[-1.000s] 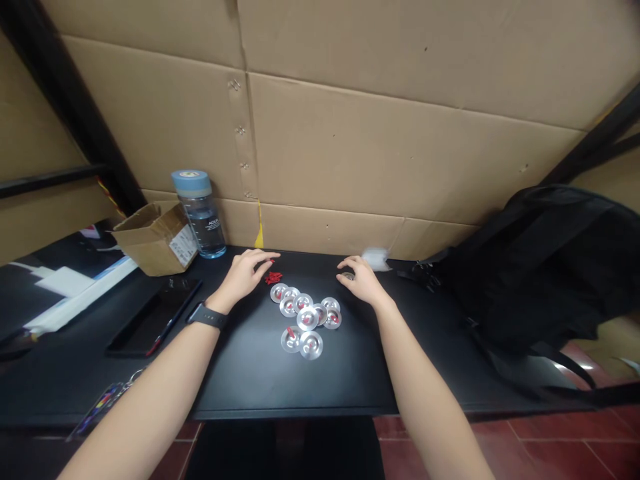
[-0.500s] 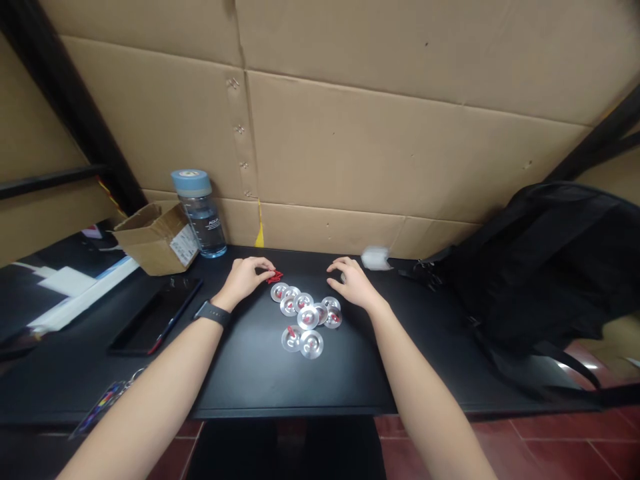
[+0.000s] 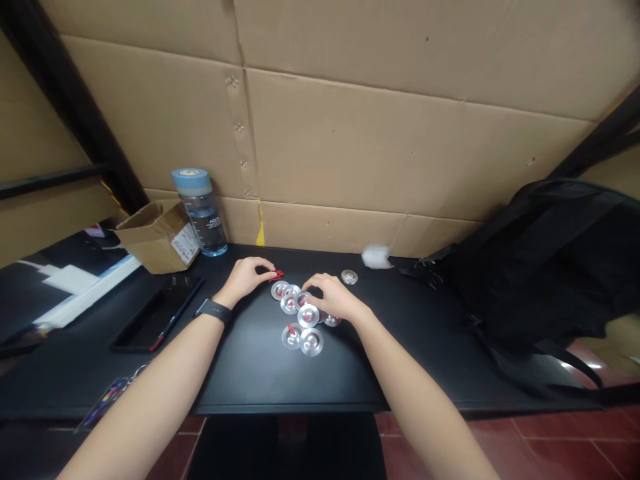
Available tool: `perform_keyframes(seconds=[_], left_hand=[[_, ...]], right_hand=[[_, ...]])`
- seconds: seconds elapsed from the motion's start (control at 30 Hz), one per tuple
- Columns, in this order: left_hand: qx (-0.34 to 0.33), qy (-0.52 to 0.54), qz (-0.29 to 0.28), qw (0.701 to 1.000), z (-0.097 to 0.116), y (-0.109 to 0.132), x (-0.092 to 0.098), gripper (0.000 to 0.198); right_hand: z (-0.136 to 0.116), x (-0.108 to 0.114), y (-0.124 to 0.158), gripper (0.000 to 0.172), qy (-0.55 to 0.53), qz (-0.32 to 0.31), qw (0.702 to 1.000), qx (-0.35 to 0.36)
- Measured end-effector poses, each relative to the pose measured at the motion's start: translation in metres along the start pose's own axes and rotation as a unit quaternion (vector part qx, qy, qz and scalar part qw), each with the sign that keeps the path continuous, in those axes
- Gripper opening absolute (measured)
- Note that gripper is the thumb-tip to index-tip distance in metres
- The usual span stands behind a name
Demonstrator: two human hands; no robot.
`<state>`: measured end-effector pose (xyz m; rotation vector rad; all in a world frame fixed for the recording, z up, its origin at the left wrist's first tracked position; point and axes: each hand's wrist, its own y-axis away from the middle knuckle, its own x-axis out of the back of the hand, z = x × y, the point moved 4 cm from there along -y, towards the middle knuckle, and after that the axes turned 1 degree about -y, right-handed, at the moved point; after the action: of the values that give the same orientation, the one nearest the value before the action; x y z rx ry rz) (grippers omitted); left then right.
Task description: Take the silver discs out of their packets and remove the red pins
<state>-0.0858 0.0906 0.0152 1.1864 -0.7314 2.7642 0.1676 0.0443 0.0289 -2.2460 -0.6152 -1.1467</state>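
Several silver finger cymbals (image 3: pixel 312 342), round and domed with bits of red at their centres, lie partly overlapping on the black table (image 3: pixel 260 380). My left hand (image 3: pixel 249 277) rests behind and left of them, thumb and fingertips pinched at a small heap of red straps (image 3: pixel 278 275). Reaching over the cluster, my right hand (image 3: pixel 331 295) has thumb and fingers closed on the edge of one finger cymbal (image 3: pixel 301 299). It covers part of the cymbals on the right. Apart from the rest, a single cymbal (image 3: pixel 349 277) lies behind my right hand.
At the left are a water bottle (image 3: pixel 203 217), an open cardboard box (image 3: pixel 155 237), a phone (image 3: pixel 157 313) and a keychain (image 3: pixel 107 400). A crumpled white wrapper (image 3: pixel 377 257) lies by the cardboard wall (image 3: pixel 350 147). On the right sits a black backpack (image 3: pixel 545 260).
My right hand has come left and nearer, from the back right onto the cluster. The lone cymbal it covered now shows on the table. My left hand has stayed at the red straps.
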Motion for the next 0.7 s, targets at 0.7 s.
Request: perform_keyframes(seconds=[0.7], left_hand=[[-0.133, -0.054, 0.041, 0.989, 0.069, 0.007, -0.002, 0.012]], right_hand=[[0.023, 0.003, -0.005, 0.021, -0.311, 0.22, 0.909, -0.171]])
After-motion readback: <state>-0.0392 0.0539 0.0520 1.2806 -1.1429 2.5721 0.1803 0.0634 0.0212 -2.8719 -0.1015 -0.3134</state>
